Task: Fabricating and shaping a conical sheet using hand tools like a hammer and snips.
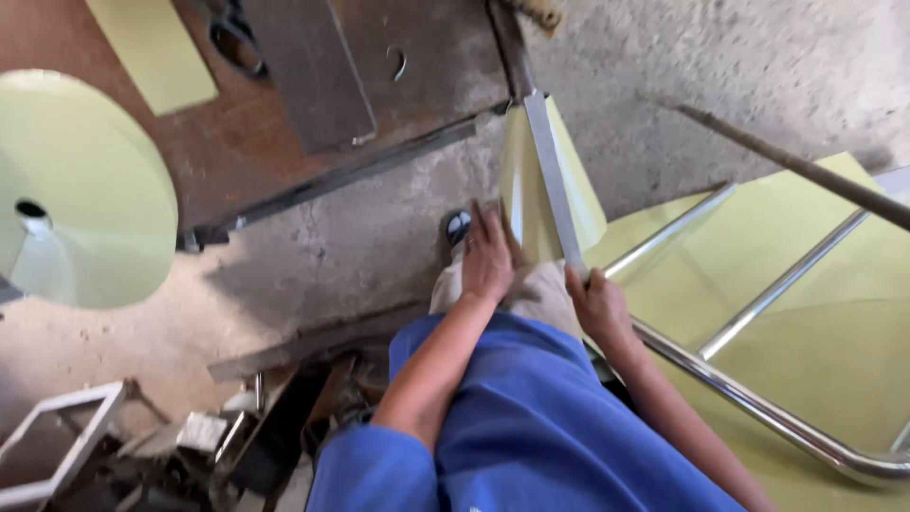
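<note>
Pale yellow-green sheet (531, 190) bent into a cone, upright over the knee, grey metal strip (555, 190) along its front

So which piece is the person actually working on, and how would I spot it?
Start at the person's blue shirt and follow both arms forward. The left hand presses flat on a pale yellow-green sheet standing bent over the concrete floor, and the right hand holds its lower edge. Unlike the flat sheets nearby, it has a grey metal strip along its fold.
</note>
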